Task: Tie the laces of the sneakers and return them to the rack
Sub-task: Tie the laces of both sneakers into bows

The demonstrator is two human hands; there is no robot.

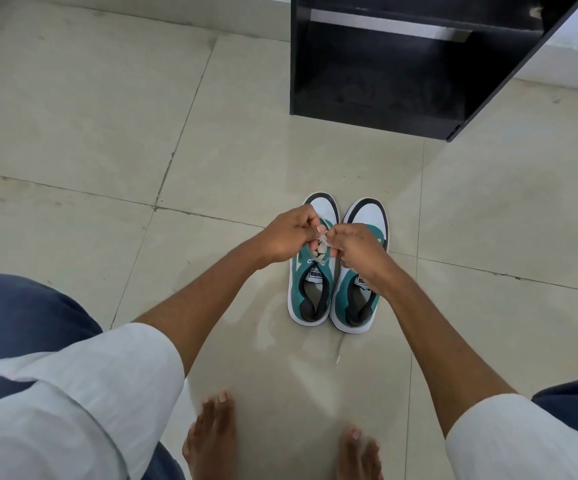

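Two teal and white sneakers stand side by side on the tiled floor, toes pointing away from me. Over the left sneaker [310,292], my left hand [289,235] and my right hand [358,247] each pinch a part of its white laces [322,245], held up between them. My right hand and forearm cover part of the right sneaker [367,216]. A loose white lace end [339,353] trails on the floor behind the right sneaker. The black rack [377,81] stands on the floor beyond the sneakers, its lower shelf bare.
My bare feet [211,438] stand on the beige floor tiles [107,133] near the bottom edge. A white wall runs behind the rack at the upper right. My blue trousers and white sleeves fill the lower corners.
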